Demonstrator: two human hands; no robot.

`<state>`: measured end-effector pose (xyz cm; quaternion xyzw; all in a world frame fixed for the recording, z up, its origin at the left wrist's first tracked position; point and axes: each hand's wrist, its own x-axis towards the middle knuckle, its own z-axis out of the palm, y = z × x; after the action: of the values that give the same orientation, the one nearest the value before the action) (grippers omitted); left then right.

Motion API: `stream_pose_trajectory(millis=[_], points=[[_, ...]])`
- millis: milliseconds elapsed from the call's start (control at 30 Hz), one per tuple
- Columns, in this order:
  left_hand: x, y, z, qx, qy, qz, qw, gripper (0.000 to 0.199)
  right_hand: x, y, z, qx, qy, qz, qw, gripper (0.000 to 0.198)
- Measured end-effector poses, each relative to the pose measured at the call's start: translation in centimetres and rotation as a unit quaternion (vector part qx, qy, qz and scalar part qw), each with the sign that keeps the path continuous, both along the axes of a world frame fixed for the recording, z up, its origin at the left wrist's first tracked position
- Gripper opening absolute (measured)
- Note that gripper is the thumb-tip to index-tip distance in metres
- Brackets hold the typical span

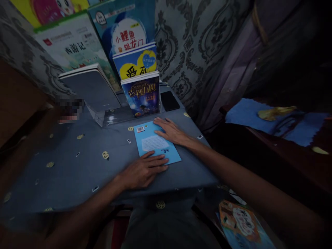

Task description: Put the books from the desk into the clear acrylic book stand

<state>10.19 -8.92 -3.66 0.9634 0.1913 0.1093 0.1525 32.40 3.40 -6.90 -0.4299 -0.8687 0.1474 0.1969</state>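
Observation:
A light blue book (153,141) lies flat on the table, its back cover with the barcode facing up. My left hand (146,168) rests over its near edge, fingers stretched out across the lower left part. On the upper right edge of the book lies my right hand (169,130), palm down with the fingers spread. Neither hand is wrapped round anything. Just beyond the book stands a dark blue book (142,95) in a clear stand, with a yellow and blue book (136,64) behind it.
The table (90,173) wears a grey-blue cloth with pineapple prints. A black phone (169,101) lies near its right edge. Larger picture books (75,48) and a grey-covered book (89,86) stand at the back. Another book (242,223) lies low at the right, below a blue cloth (243,116).

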Motion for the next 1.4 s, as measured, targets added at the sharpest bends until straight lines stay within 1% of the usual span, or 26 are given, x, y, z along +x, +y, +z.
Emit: stream_pose_trajectory(millis=[33,100,167,233,267,333,400,467,500,567,667,733,833,1067,1133,1200,1300,1400], points=[[-0.9,0.0,0.0,-0.014,-0.017,0.011,1.0,0.045,0.0,0.0,0.2,0.0,-0.01,-0.002,1.0,0.053],[-2.5,0.8,0.0,-0.035,-0.053,0.064,0.996,0.042,-0.1,-0.1,0.6,0.005,-0.033,-0.006,0.999,0.052],[-3.8,2.3,-0.3,-0.037,-0.079,0.157,0.984,0.039,-0.7,-0.3,1.1,0.014,-0.052,-0.006,0.999,0.05],[-4.7,4.2,-0.8,-0.027,-0.093,0.257,0.961,0.039,-1.8,-0.7,1.3,0.019,-0.064,0.002,0.998,0.051],[-5.0,5.1,-1.1,-0.026,-0.089,0.288,0.953,0.042,-2.5,-1.1,1.4,0.018,-0.067,0.009,0.998,0.053],[-5.3,6.5,-1.7,-0.018,-0.08,0.305,0.949,0.044,-4.2,-2.3,1.2,0.014,-0.072,0.025,0.997,0.059],[-5.5,7.1,-2.3,-0.005,-0.072,0.298,0.952,0.045,-5.8,-4.0,0.9,0.022,-0.071,0.045,0.996,0.071],[-5.6,7.1,-2.7,0.009,-0.067,0.291,0.954,0.045,-6.9,-5.9,0.5,0.045,-0.058,0.071,0.995,0.082],[-5.6,7.1,-2.8,0.012,-0.063,0.289,0.955,0.045,-7.2,-6.8,0.4,0.055,-0.054,0.082,0.994,0.085],[-5.7,6.9,-3.0,0.014,-0.057,0.288,0.956,0.046,-7.5,-8.3,0.3,0.071,-0.054,0.09,0.992,0.085],[-5.8,6.9,-3.0,0.011,-0.049,0.299,0.953,0.046,-7.3,-10.0,0.5,0.083,-0.065,0.076,0.992,0.076],[-5.7,6.9,-2.9,0.01,-0.042,0.307,0.951,0.046,-6.9,-10.8,0.6,0.085,-0.072,0.06,0.992,0.071],[-5.5,6.7,-2.8,0.017,-0.036,0.31,0.95,0.046,-5.9,-11.8,0.4,0.081,-0.077,0.03,0.993,0.07],[-5.2,6.5,-2.4,0.058,-0.029,0.313,0.948,0.044,-1.4,-13.1,-1.5,0.073,-0.058,-0.041,0.995,0.075],[-5.0,5.8,-2.3,0.079,-0.025,0.311,0.947,0.042,-0.3,-13.5,-1.9,0.074,-0.055,-0.057,0.994,0.074],[-4.9,4.3,-2.0,0.1,-0.025,0.289,0.952,0.039,0.7,-13.9,-1.9,0.072,-0.056,-0.063,0.994,0.074],[-4.7,1.1,-1.6,0.124,-0.024,0.224,0.966,0.038,1.5,-14.6,-1.6,0.068,-0.063,-0.056,0.994,0.072],[-4.8,-1.7,-1.0,0.122,-0.014,0.169,0.978,0.04,1.7,-14.8,-1.4,0.072,-0.068,-0.05,0.994,0.072]])
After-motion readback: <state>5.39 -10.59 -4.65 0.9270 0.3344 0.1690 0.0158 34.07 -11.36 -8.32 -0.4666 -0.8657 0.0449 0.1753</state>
